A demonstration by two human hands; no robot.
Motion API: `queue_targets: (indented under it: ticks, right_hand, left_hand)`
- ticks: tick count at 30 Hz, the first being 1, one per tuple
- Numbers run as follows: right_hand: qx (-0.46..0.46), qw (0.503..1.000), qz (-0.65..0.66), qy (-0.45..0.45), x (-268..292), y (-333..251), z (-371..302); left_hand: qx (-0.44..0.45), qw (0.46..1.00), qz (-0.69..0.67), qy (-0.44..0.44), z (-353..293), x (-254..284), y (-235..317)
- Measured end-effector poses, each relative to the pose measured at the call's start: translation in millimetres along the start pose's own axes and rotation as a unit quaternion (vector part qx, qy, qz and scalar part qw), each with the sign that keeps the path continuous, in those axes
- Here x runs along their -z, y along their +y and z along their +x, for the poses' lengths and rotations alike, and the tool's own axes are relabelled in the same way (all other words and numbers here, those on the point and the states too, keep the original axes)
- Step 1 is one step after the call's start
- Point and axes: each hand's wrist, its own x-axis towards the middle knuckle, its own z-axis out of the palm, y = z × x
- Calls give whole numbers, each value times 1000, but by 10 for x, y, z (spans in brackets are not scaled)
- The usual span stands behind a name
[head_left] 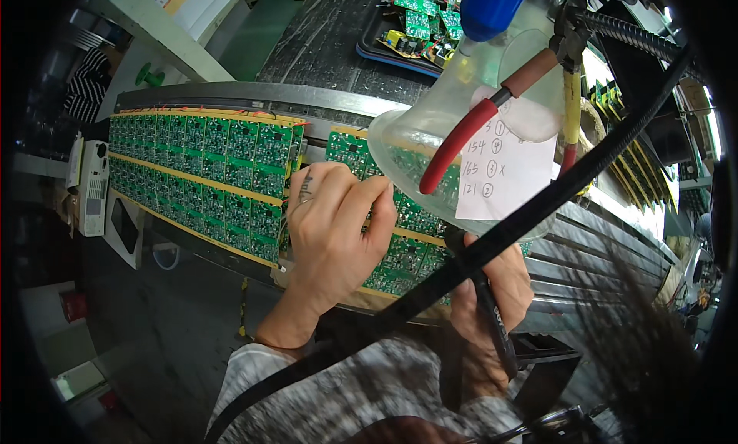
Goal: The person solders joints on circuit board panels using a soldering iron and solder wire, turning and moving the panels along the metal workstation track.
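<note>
Over circuit boards (403,261) on a ribbed bench (588,263), left grip (334,221) pinches, any contents hidden; right grip (505,286) clasps a black tool (493,321).

Near the centre, the person's left hand (334,225) hides its own fingertips, anything between them and part of a circuit-board panel (403,266), whose components are too small to identify. At 4 o'clock a black cable (523,225) covers part of the right hand (509,286) and its black-handled tool (494,319), whose tip cannot be made out. The upper edge crops a blue cylinder (492,6) at 1 o'clock; hair (653,344) blurs toward 4.
</note>
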Motion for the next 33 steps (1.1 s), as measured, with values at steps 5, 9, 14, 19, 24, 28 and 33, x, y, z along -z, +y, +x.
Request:
queue_targets:
  ticks: [5,9,14,19,24,28,33]
  right_hand:
    - [-5,1000,-4,7,-44,15,-24]
    - [1,1000,-21,5,-40,5,-11]
    - [12,1000,-26,8,-57,-37,13]
    - [17,999,-30,12,-34,-21,-50]
    - [-20,997,-29,65,153,-94,-296]
    - [-57,992,-24,111,314,-62,-519]
    - [-71,986,-32,147,482,-38,-679]
  left_hand:
    - [-63,997,49,-9,78,42,-22]
    - [-67,994,81,-37,110,44,-2]
    - [-58,997,59,0,75,62,-28]
    - [-2,998,4,64,7,102,-77]
    - [-8,999,43,17,-30,166,20]
    - [-39,999,2,-5,-5,122,90]
    - [-97,990,-29,-102,-64,44,244]
